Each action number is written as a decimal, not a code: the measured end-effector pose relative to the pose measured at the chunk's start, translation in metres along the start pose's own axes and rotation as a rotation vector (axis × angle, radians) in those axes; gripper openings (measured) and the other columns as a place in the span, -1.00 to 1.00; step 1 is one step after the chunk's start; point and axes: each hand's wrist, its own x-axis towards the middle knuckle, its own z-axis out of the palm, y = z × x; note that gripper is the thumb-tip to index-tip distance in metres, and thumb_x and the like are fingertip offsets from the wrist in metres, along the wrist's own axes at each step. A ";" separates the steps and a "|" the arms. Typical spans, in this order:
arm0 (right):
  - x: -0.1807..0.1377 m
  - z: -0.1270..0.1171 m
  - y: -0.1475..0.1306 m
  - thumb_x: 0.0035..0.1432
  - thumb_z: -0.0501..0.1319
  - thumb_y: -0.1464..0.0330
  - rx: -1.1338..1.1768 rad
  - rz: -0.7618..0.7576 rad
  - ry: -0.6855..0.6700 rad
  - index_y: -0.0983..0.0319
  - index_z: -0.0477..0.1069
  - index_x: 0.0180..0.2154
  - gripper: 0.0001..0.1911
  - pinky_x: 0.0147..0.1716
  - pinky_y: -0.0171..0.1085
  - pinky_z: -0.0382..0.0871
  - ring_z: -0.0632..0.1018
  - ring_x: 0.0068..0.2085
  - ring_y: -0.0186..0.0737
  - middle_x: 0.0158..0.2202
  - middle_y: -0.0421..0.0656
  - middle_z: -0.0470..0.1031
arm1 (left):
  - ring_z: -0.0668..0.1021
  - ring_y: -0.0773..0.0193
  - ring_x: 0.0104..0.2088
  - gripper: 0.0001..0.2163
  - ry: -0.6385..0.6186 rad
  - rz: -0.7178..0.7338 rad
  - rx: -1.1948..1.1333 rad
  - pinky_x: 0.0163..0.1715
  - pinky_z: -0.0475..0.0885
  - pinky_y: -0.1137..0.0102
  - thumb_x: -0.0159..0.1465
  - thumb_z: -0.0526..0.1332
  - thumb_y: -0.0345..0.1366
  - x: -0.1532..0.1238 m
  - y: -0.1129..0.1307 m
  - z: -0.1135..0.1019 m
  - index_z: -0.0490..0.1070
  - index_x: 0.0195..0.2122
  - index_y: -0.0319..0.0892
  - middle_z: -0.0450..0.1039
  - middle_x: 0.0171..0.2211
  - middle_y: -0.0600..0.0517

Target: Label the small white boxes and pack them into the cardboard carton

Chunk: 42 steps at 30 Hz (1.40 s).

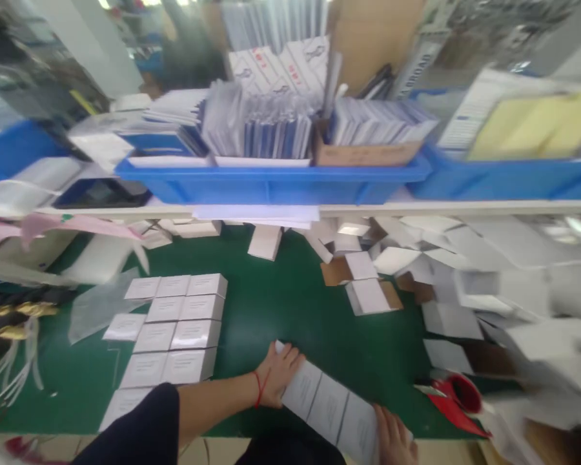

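Observation:
A slanting row of several small white boxes (pixel 328 407) with faint printed labels is pressed end to end between my two hands, at the front edge of the green table. My left hand (pixel 279 376), a red string around its wrist, wraps the upper left end of the row. Around the lower right end curl the fingers of my right hand (pixel 393 436), partly cut off by the frame's bottom. More labelled white boxes (pixel 193 332) stand in tight rows to the left.
Open and unfolded white cartons (pixel 458 284) pile up on the right. A red tape dispenser (pixel 458 397) lies near the front right. Above the table's back, a shelf carries a blue bin (pixel 271 184) of booklets. Black and gold items (pixel 14 313) with white cords lie left.

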 end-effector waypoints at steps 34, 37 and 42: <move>-0.411 0.108 0.309 0.03 0.07 0.67 0.223 1.033 0.300 0.09 0.31 0.22 -0.27 -0.06 -0.04 0.44 0.41 0.18 0.13 0.19 0.03 0.41 | 0.11 -0.37 0.32 -0.04 -0.287 0.754 0.701 0.21 0.02 -0.26 -0.02 0.25 -0.14 0.218 0.582 0.036 -0.08 0.41 -0.27 0.03 0.36 -0.36; -0.424 0.117 0.336 0.10 0.04 0.63 0.242 1.136 0.312 0.03 0.37 0.18 -0.34 -0.10 -0.01 0.45 0.44 0.15 0.14 0.15 0.01 0.45 | 0.14 -0.36 0.30 -0.05 -0.312 0.852 0.716 0.20 0.07 -0.21 -0.02 0.26 -0.11 0.246 0.629 0.042 -0.04 0.39 -0.27 0.08 0.33 -0.37; -0.421 0.115 0.399 0.10 0.07 0.57 0.335 1.195 0.329 -0.02 0.36 0.18 -0.35 -0.11 0.02 0.44 0.44 0.15 0.18 0.14 0.01 0.45 | 0.13 -0.36 0.31 -0.05 -0.335 0.893 0.747 0.22 0.03 -0.18 -0.03 0.26 -0.09 0.308 0.694 0.035 -0.03 0.39 -0.23 0.08 0.33 -0.34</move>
